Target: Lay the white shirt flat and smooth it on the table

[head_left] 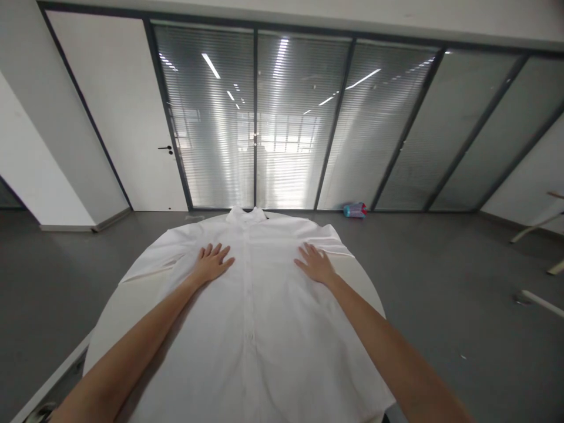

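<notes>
Forearms: both bare arms reach forward from the bottom edge, nearest the camera, and cross over the lower half of the shirt so the palms can land on its chest.
Left hand (212, 262): spread flat, fingers apart, gripping nothing; it presses down on the cloth just left of the button strip, a placement that looks meant to pin and flatten the fabric.
White shirt (259, 329): laid front up and buttoned on the round table, collar at the far end, hem toward the person; it covers most of the top, probably spread this way so it lies smooth.
Left sleeve (150, 261): folded out to the side near the table's far-left edge, with creases beside the left hand.
Button strip (249, 294): runs down the middle between the two hands, which sit roughly level on either side.
Right hand (315, 264): also flat and unclenched, holding nothing, resting on the chest below the shoulder.
Round table (112, 311): white, its bare rim showing left of the shirt.
Bottle (355, 210): a blue and pink one lying on the grey floor by the glass wall, well apart from the table.
</notes>
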The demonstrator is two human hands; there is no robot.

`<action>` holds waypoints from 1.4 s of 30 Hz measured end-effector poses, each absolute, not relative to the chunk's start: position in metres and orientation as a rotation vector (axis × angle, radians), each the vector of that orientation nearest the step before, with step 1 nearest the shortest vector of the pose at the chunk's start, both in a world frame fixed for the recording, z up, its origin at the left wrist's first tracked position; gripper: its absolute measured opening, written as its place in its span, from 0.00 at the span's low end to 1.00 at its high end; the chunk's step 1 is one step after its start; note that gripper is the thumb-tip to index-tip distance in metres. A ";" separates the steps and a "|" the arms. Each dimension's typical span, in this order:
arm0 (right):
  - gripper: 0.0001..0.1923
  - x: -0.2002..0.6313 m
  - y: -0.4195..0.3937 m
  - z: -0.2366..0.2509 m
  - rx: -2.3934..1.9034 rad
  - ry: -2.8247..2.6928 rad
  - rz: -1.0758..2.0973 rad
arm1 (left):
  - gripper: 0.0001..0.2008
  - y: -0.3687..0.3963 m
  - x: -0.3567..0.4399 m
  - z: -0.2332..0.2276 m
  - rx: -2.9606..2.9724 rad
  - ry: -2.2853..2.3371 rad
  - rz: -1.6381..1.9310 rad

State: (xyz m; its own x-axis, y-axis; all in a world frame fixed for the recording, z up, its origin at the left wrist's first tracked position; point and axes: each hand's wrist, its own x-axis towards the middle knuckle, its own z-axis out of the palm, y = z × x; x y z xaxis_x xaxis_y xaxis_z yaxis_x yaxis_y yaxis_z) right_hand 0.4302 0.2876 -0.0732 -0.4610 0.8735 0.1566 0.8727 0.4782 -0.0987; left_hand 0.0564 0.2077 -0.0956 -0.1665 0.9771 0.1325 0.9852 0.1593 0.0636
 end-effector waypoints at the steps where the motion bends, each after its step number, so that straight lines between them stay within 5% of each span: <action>1: 0.31 0.440 0.291 -0.080 -1.572 -2.529 0.002 | 0.32 0.207 0.051 -0.102 -2.006 -2.334 -0.183; 6: 0.33 0.476 0.292 -0.102 -1.750 -2.427 -0.063 | 0.32 0.200 0.045 -0.105 -2.032 -2.268 -0.202; 15: 0.30 0.478 0.252 -0.105 -1.377 -2.637 0.037 | 0.31 0.194 0.048 -0.103 -2.065 -2.253 -0.236; 22: 0.21 0.446 0.284 -0.064 -1.296 -2.441 -0.110 | 0.22 0.218 0.031 -0.077 -2.036 -2.243 -0.367; 28: 0.26 0.385 0.385 -0.023 -1.406 -2.432 0.052 | 0.22 0.289 -0.018 -0.048 -1.959 -2.270 -0.397; 37: 0.41 0.386 0.411 -0.093 -1.832 -2.350 0.256 | 0.37 0.312 -0.021 -0.108 -1.937 -2.417 -0.266; 42: 0.26 0.390 0.414 -0.087 -1.585 -1.826 0.723 | 0.34 0.311 -0.023 -0.112 -1.971 -2.435 -0.560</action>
